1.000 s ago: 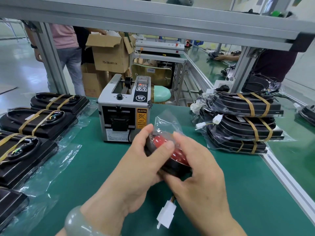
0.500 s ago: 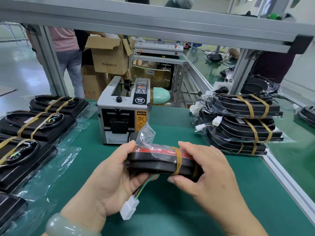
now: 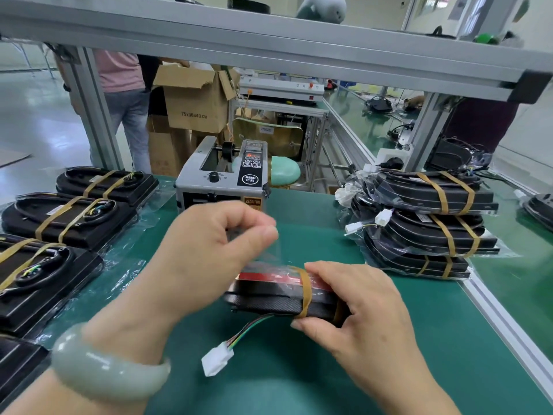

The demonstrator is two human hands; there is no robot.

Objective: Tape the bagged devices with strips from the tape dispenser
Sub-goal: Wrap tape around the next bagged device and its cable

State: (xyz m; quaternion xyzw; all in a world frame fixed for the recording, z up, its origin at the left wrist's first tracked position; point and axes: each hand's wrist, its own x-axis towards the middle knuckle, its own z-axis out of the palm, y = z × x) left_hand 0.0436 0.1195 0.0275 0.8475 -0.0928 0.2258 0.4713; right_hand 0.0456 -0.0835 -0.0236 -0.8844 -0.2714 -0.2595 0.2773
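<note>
A black bagged device (image 3: 269, 299) with a red top face and brown tape bands is held edge-on above the green mat. My right hand (image 3: 359, 310) grips its right end. My left hand (image 3: 206, 253) has risen above the device and pinches the loose clear end of the bag (image 3: 269, 253) between thumb and fingers. Coloured wires with a white connector (image 3: 217, 359) hang below the device. The grey tape dispenser (image 3: 221, 178) stands just behind my left hand.
Taped bagged devices lie in a row at the left (image 3: 68, 217). Another stack of them (image 3: 425, 220) sits at the right. An aluminium frame (image 3: 269, 49) spans overhead. Cardboard boxes (image 3: 194, 100) and a standing person (image 3: 125, 94) are beyond the bench.
The device was turned from end-on to edge-on. My left hand then let go of its left end, rose and took the loose bag end. My right hand stays on the right end.
</note>
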